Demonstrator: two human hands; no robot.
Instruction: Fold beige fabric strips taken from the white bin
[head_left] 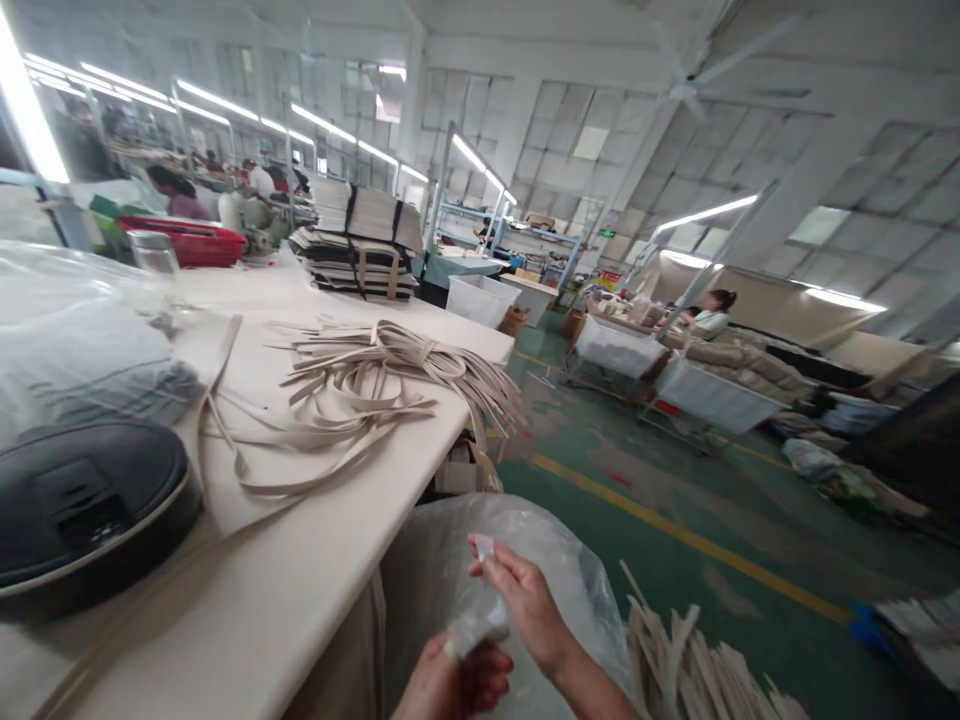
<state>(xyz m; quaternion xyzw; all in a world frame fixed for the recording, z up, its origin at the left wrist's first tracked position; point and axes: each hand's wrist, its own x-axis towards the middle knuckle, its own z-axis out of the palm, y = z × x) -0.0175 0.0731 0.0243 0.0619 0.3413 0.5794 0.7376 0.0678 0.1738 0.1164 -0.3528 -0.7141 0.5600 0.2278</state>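
Above a large clear plastic bag (585, 560), my two hands are close together at the lower middle. My right hand (532, 600) is closed, with a small whitish piece (485, 547) at its fingertips. Below it, my left hand (450, 680) has curled fingers around a blurred, whitish, translucent piece (476, 628) by the thumb. Whether the two pieces are joined, I cannot tell. Left of the hands, the table (300, 590) bears a tied bundle of beige strips (427, 360) and loose strips (292, 440).
A round black case (82, 490) and a plastic-wrapped pile (67, 330) stand on the table's left. Strapped stacks (360, 260) lie at its back. Beige strips (690, 660) stand upright at lower right. White carts (712, 395) flank the green aisle; a person (711, 318) is beyond.
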